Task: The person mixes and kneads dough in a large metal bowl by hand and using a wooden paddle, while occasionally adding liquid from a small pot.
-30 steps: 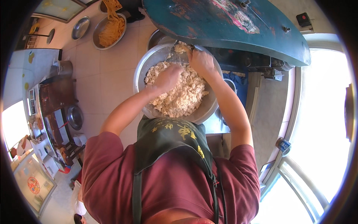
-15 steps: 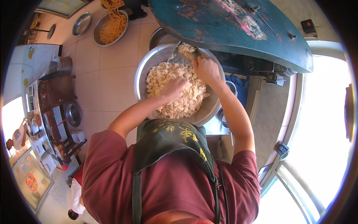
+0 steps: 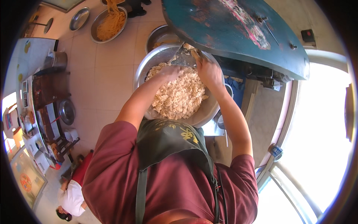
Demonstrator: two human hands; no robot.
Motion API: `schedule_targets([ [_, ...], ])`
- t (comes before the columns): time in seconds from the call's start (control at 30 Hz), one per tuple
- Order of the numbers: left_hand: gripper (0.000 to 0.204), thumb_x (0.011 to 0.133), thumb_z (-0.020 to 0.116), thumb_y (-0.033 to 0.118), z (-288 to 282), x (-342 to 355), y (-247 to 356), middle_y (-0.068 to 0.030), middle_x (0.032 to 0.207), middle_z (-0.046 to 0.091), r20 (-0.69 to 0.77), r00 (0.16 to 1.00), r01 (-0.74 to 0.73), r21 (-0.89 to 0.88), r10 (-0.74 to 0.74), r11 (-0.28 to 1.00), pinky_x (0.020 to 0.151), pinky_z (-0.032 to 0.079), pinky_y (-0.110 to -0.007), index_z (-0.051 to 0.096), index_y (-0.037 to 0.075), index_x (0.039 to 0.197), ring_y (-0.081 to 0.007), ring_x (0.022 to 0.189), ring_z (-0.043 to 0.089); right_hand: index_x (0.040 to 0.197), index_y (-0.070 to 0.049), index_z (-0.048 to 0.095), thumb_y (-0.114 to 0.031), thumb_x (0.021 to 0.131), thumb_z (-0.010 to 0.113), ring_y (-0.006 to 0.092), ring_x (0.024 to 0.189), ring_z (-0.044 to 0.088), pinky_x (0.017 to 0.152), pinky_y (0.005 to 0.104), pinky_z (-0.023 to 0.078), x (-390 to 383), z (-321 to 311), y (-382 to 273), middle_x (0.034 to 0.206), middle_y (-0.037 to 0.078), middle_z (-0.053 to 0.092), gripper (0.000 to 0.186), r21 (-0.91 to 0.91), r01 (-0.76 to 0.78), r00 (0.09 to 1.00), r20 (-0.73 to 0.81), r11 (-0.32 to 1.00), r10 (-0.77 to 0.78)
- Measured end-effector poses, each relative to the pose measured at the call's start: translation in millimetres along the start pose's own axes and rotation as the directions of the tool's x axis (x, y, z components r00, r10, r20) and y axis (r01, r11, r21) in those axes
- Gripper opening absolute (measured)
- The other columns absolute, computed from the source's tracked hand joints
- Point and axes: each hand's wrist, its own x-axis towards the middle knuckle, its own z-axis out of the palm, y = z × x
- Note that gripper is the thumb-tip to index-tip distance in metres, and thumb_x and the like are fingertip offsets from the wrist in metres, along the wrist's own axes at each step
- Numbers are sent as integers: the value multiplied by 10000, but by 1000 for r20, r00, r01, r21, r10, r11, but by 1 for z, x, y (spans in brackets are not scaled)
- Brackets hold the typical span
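Note:
A large metal bowl (image 3: 141, 71) holds crumbly, pale dough (image 3: 179, 95) in a loose heap. My right hand (image 3: 209, 74) is closed around the handle of a flat metal scraper (image 3: 181, 56), at the bowl's far right. Its broad blade slants over the far side of the bowl, and a lump of dough shows behind it near the rim. Close to the blade, my left hand (image 3: 170, 73) is at the far left of the heap. Its fingers are partly hidden and blurred, so their grip does not show.
Overhanging the bowl's far right is a worn blue-green metal machine cover (image 3: 231, 30). Behind the bowl stands another metal basin (image 3: 161, 36). Farther left, a basin (image 3: 121, 27) catches yellow noodle-like strips beside an oval metal dish (image 3: 79, 18). Another person (image 3: 72, 198) is at the lower left.
My left hand has moved left and farther away, toward the scraper blade. My right hand stays on the scraper. The view has shifted slightly, and more of the other person shows.

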Motion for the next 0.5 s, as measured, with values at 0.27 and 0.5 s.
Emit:
schedule_targets([
  [0.27, 604, 819, 700, 357, 38, -28, -11, -151, 1243, 566, -4, 934, -272, 636, 356, 722, 1032, 390, -520, 511, 73, 1317, -299, 1158, 524, 825, -7, 649, -315, 937, 567, 433, 606, 656, 578, 512, 551, 17, 33, 6, 667, 278, 641, 338, -4, 124, 986, -108, 992, -124],
  [0.5, 594, 793, 750, 232, 69, -53, -35, -116, 1252, 546, -175, 858, -407, 338, 482, 848, 1037, 404, -481, 518, 121, 1328, -257, 1091, 570, 828, -9, 638, -314, 946, 549, 422, 605, 661, 539, 506, 542, 23, 25, -8, 631, 252, 634, 338, -64, 21, 998, -53, 998, -25],
])
